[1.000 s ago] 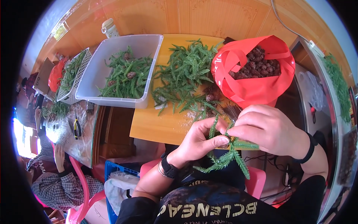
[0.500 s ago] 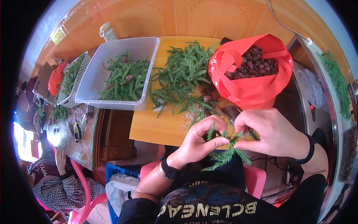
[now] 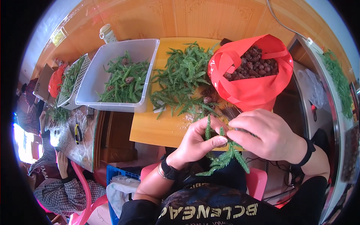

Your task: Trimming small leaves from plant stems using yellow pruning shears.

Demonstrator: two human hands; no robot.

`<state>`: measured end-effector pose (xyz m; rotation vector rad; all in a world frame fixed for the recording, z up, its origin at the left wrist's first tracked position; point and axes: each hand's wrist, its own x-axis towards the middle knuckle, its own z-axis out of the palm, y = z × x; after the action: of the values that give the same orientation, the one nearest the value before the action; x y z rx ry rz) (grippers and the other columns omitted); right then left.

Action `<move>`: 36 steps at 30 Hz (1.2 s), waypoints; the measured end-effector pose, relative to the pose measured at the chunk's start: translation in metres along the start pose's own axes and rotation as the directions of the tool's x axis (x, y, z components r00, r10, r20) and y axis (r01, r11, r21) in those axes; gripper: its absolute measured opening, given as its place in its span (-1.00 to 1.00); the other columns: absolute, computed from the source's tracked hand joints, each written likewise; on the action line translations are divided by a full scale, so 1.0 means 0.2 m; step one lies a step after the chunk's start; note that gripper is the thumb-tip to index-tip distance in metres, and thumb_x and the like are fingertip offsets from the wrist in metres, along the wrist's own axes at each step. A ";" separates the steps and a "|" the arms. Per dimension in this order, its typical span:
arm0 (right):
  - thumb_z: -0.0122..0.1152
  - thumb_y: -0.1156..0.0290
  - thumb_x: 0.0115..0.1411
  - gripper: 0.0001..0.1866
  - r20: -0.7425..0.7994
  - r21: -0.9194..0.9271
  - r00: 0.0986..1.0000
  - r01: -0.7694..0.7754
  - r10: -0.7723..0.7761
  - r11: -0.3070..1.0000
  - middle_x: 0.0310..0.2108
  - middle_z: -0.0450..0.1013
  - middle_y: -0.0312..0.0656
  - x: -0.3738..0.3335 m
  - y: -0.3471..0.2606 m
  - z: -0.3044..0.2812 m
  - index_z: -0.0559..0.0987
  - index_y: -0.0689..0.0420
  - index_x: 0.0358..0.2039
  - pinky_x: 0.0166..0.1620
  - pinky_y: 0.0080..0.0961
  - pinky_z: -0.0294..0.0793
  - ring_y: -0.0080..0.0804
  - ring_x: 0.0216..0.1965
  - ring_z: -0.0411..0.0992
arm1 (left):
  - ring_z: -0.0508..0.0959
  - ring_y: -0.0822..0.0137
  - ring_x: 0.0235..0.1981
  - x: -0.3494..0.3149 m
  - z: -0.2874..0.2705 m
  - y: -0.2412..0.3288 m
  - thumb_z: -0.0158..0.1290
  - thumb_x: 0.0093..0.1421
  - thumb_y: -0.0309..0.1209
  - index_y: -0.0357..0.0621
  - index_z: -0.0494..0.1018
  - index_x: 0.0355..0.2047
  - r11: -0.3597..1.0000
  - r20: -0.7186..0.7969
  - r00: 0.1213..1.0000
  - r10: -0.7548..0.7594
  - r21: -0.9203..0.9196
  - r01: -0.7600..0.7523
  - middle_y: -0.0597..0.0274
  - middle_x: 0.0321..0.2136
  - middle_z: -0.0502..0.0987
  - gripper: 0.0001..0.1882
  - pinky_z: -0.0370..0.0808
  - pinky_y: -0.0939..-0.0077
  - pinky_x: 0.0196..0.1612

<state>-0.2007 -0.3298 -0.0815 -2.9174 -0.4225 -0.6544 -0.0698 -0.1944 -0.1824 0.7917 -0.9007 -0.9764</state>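
Note:
My left hand is closed on an artificial pine sprig, thumb and fingers pinching its stem. Green needled tips stick up between the fingers and hang below them, over my lap. My right hand is closed too, its fingertips bent together against the sprig's stem; what they pinch is hidden behind the fingers. Beyond my hands, a pile of loose pine sprigs covers much of the yellow table. Small pine cones and thin brown stems lie at the pile's near right.
A red bag full of pine cones stands right of the pile. Left is a clear plastic bin with sprigs and cones. Pliers lie on the neighbouring table, beside another person's hand. A blue crate stands below.
My right hand has shifted left, closer to my left hand, and turned so its knuckles cover the stem. The sprig's lower tips have swung slightly down and left.

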 end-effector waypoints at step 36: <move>0.26 0.42 -0.10 -0.77 0.047 0.049 0.989 0.137 -0.139 0.989 -0.40 0.40 -0.26 -0.03 0.04 -0.03 0.54 0.14 -0.37 -0.33 -0.47 0.44 -0.36 -0.36 0.43 | 0.38 0.53 -0.52 0.00 0.02 0.01 0.18 0.05 -0.42 -0.09 0.30 -0.44 0.967 0.085 0.980 -0.182 -0.163 0.194 0.33 -0.50 0.41 -0.77 0.32 0.68 -0.46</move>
<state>-0.2063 -0.3391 -0.0799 -2.8855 -0.6413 -0.5814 -0.0725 -0.1951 -0.1792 0.7087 -0.7992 -1.2379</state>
